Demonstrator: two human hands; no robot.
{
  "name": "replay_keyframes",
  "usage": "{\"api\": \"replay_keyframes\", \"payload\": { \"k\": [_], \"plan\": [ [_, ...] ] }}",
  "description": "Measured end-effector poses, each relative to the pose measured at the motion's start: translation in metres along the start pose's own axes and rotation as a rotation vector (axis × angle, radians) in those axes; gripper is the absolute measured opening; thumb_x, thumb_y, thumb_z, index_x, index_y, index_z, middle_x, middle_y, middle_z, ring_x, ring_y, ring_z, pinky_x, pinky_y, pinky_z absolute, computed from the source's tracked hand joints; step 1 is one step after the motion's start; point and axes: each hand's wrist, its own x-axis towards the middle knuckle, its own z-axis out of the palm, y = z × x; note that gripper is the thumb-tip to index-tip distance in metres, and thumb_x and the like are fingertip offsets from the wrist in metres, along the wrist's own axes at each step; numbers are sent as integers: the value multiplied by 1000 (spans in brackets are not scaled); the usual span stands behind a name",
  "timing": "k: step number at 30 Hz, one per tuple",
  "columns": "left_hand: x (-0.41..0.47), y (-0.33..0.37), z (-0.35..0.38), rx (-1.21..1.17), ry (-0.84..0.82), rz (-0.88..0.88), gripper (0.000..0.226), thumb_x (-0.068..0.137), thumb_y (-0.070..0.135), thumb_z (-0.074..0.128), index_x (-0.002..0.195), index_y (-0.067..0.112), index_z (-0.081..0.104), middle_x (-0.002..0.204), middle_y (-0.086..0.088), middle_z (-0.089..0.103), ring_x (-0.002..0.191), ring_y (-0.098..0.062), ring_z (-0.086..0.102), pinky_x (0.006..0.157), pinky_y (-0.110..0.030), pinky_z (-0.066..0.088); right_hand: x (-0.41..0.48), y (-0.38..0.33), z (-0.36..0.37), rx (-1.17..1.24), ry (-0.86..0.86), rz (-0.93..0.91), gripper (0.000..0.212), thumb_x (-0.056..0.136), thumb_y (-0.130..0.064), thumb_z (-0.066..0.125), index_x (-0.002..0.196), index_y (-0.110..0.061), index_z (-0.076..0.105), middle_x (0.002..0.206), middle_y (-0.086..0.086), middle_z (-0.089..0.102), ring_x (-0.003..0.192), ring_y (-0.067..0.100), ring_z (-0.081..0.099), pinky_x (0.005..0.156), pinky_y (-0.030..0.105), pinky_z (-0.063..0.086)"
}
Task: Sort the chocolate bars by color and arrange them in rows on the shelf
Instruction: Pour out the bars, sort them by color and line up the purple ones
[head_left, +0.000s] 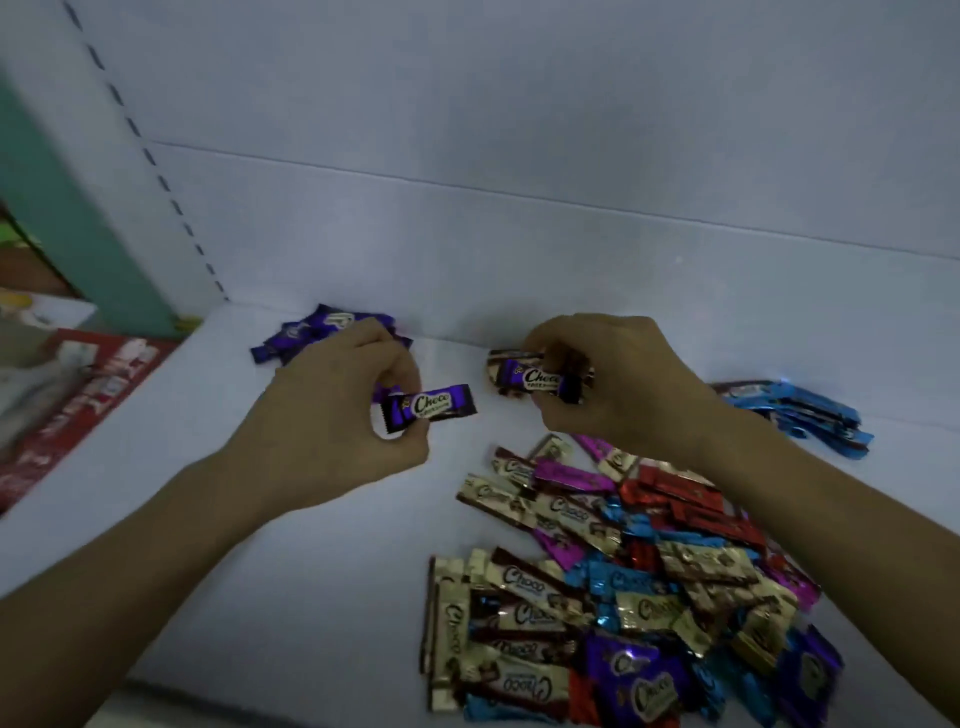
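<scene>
Head view showed the left hand (340, 415) with its grip pinched on one purple foil-wrapped chocolate bar (432, 408), held between thumb and fingertips with the label facing up, apparently so its colour could be read. The right hand (628, 384) had its grip curled round a small bunch of wrapped bars (535, 376), a purple one in front; how many sat behind it could not be told. Both hands hovered just above the white shelf (249, 519), apart from each other.

Behind the left hand, against the back wall (519, 156), lay a loose pile of purple bars (306, 335), likely where the pinched one belonged. Well to the right lay a pile of blue bars (802, 421). Nearer the person, under the right forearm, spread a mixed heap of gold, red, blue, magenta and purple bars (613, 603), unsorted.

No tray or box held any bars; they lay straight on the shelf, in heaps and not yet rows. A red printed carton (78, 400) stood left of the shelf, its contents not visible.
</scene>
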Motion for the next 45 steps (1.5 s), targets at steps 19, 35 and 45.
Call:
{"api": "replay_keyframes", "payload": {
  "k": [19,35,45],
  "plan": [
    [-26,-138,-3,8,62,-340,30,75,40,81,98,25,70,90,14,53,69,-1,51,58,-13,31,146,-41,129,-21,-114,-110,24,86,-31,69,105,-18,65,94,0,64,91,21,58,76,38,49],
    [17,-18,38,16,-58,69,45,83,57,60,112,23,67,100,11,56,85,1,44,76,-23,41,-12,3,16,-122,-80,46,30,90,-31,71,115,-17,67,101,1,66,93,20,59,80,30,47],
    [43,72,80,-27,-332,297,22,87,46,62,100,30,68,88,19,55,78,2,50,66,-12,37,-113,13,-27,-87,-254,184,26,90,-44,68,110,-27,70,94,-9,66,91,10,54,80,31,48]
  ]
}}
